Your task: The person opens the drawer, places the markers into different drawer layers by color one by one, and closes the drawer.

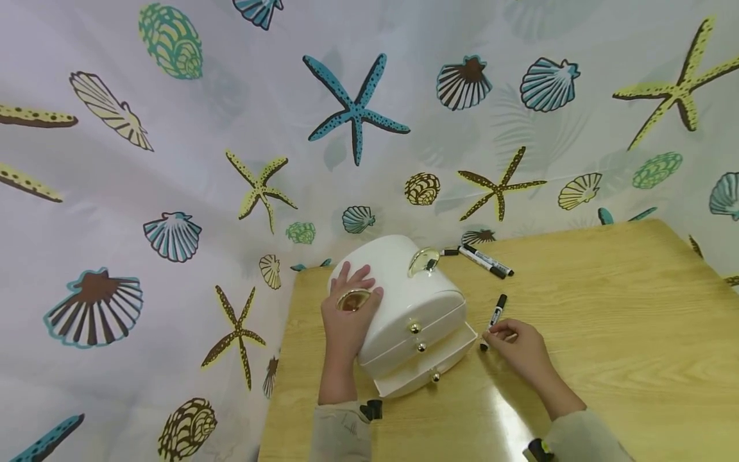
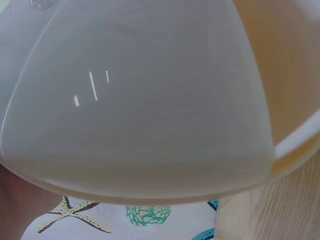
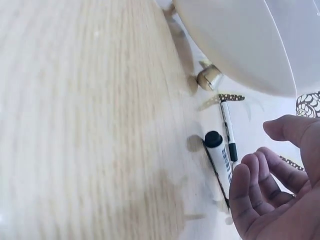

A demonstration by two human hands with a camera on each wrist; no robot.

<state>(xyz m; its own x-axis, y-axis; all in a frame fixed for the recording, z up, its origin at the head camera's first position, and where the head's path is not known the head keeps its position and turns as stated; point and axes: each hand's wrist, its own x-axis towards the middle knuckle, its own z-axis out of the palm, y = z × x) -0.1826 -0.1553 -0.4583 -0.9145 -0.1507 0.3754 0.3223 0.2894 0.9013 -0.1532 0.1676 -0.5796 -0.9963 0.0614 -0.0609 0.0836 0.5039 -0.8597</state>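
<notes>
Right wrist view: I read the right hand (image 3: 275,212) as loosely bent, thumb clear of the fingers, gripping nothing; the near marker (image 3: 219,157) lies beside its fingertips on the counter (image 1: 606,308). A nudge may roll it away. Left of those fingers, the projecting drawer (image 1: 412,377) may snag them. The left hand (image 1: 343,327), fingers spread, rests on the box (image 1: 392,276); uneven pressure may shift it. Fingertip contact with the marker: I cannot tell. Farther off, the box partly hides a rear marker (image 1: 450,253).

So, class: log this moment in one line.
left hand: on glossy white rounded drawer box | right hand: near black-capped white marker | bottom drawer: open
</notes>
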